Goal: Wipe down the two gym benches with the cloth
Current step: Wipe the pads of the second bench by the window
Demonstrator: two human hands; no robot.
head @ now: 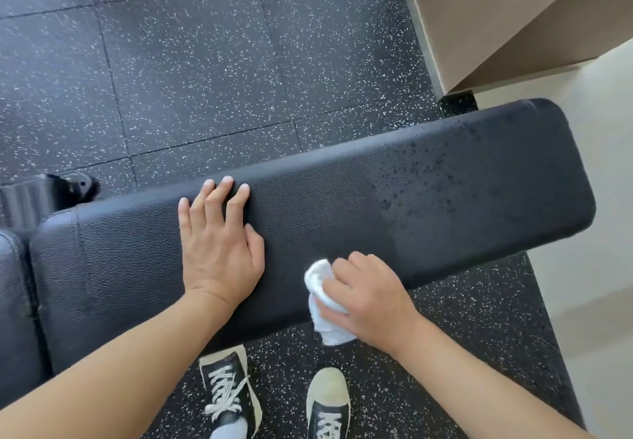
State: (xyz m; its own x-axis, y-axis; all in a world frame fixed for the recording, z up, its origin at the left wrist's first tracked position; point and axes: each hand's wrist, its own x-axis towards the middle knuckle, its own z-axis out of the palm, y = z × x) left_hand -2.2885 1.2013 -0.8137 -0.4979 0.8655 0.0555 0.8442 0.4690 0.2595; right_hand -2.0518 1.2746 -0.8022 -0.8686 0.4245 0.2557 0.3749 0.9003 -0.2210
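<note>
Floor: dark speckled rubber tiles, fills most of view; a beige wall corner at upper right.

Bench: black textured vinyl pad, runs left to right across frame. Right end carries spray droplets, not yet wiped; mid and left sections look dry/matte. A 2nd pad section butts against its left end, w/ a frame part and wheel behind. Cannot tell if that is the 2nd bench or the same unit's seat.

Left hand: flat on pad centre, fingers straight and spread, pressing down as a brace; holds nothing.

Right hand: at the near edge of the pad, fingers curled round the cloth.

Cloth: white, bunched, partly on the pad's front edge, partly hanging below it.

Sneakers: black/white, on floor just below the near edge.

Risks (judgement):
- Cloth is wadded, so contact area is small; likely streaks or missed strips.
- Cloth sits at the edge, well apart from the wet zone; droplets at the far right end may dry or get skipped if strokes stop short.
- Wet vinyl is slick; the brace hand could slide if moved onto it.
</note>
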